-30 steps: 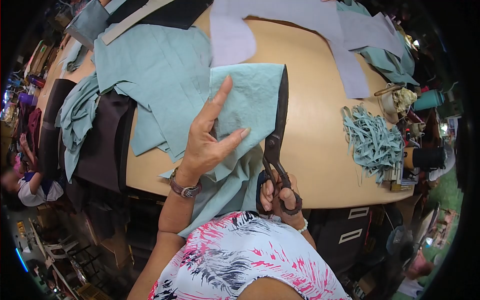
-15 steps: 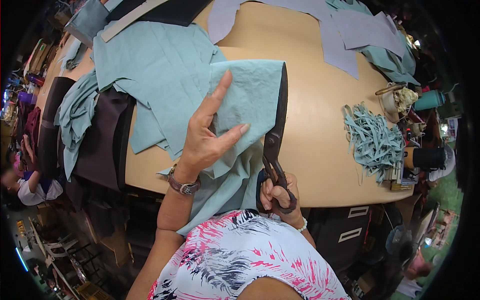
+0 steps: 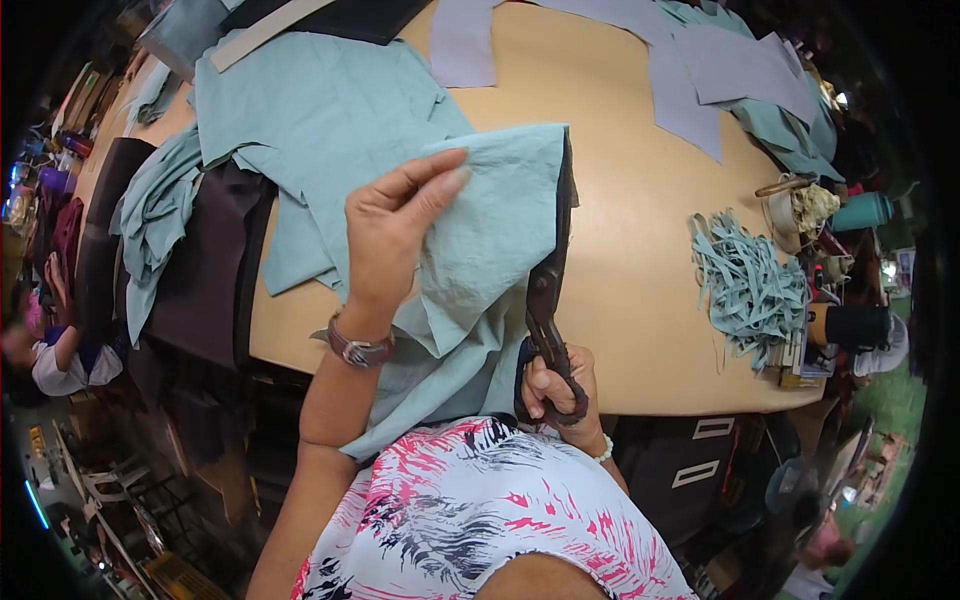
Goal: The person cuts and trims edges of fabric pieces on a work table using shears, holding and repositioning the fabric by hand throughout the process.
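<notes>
Left hand (image 3: 385,220) pinching cloth (image 3: 490,225) at its 11 o'clock; right hand (image 3: 570,390) gripping scissors (image 3: 542,295), blades along cloth's 3 o'clock edge, above bench (image 3: 630,280). Wants cloth taut, blades aligned with edge, left hand clear.

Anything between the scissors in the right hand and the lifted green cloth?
Nothing visible. The right hand holds the scissors with the blades against the right edge of the green cloth; the left hand pinches it near the top, clear of the blades.

No readable txt, nos., labels or signs in view, though bkgd edges prob. too blurred to tell.
</notes>
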### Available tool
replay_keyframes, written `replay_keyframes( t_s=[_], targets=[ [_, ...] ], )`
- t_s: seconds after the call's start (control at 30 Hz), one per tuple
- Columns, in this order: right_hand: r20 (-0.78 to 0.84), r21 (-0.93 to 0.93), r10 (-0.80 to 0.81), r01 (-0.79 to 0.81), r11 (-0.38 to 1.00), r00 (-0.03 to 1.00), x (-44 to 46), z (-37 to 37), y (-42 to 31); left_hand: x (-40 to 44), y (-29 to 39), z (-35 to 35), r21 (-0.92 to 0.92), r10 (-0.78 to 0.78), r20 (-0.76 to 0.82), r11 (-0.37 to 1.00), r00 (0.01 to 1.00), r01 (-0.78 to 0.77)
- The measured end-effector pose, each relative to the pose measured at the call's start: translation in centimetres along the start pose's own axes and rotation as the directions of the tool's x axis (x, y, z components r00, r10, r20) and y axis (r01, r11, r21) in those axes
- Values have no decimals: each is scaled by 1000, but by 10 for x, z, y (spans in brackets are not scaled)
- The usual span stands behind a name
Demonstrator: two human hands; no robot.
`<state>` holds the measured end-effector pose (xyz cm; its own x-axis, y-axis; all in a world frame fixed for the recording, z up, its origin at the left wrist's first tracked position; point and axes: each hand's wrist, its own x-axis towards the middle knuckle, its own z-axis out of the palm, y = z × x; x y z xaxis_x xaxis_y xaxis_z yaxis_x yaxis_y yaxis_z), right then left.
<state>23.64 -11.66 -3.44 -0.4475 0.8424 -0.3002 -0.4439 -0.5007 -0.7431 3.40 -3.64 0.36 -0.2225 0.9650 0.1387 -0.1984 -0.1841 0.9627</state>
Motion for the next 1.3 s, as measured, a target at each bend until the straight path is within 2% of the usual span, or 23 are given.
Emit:
replay_keyframes(
  t_s=[0.07, 0.1, 0.2, 0.3, 0.4, 0.5, 0.6, 0.7, 0.8, 1.0, 1.3],
  targets=[
    [6, -43, 27, -27, 999, 1000, -1, 1, -2, 10, -1, -10, -121, -48, 10, 992, 999, 48],
    [8, -63, 39, -39, 997, 999, -2, 1, -3, 12, 4, -12, -135, -16, 83, 991, 996, 27],
    [-2, -212, 94, -93, 973, 996, -7, -2, -6, 12, 19, -3, -221, 14, 139, 975, 990, 17],
    [9, -263, 120, -113, 958, 993, -10, -3, -6, 16, 14, -14, -163, 12, 264, 986, 965, 33],
    [18, -279, 88, -79, 957, 996, -12, -8, 1, 13, 8, -6, -115, -146, 68, 981, 987, 153],
    [-7, -290, 123, -119, 950, 992, -15, -5, -1, 12, -4, -5, 123, 53, 107, 990, 993, -66],
    [34, -175, 139, -131, 976, 990, -16, -18, 7, 9, 1, 0, 96, 125, 127, 986, 984, -137],
    [126, -10, 39, -38, 999, 991, -15, -20, 15, 11, -5, -5, 289, 291, 185, 897, 939, -335],
    [147, -39, 31, -25, 999, 989, -11, -20, 14, 9, 2, -3, 380, 269, 211, 863, 940, -333],
    [152, -11, -7, 9, 1000, 988, -7, -12, 5, 8, 12, -2, 416, 325, 305, 800, 895, -432],
    [117, -8, -59, 60, 998, 991, -5, -7, 3, -4, 9, 5, 394, 319, 302, 816, 898, -423]
  ],
)
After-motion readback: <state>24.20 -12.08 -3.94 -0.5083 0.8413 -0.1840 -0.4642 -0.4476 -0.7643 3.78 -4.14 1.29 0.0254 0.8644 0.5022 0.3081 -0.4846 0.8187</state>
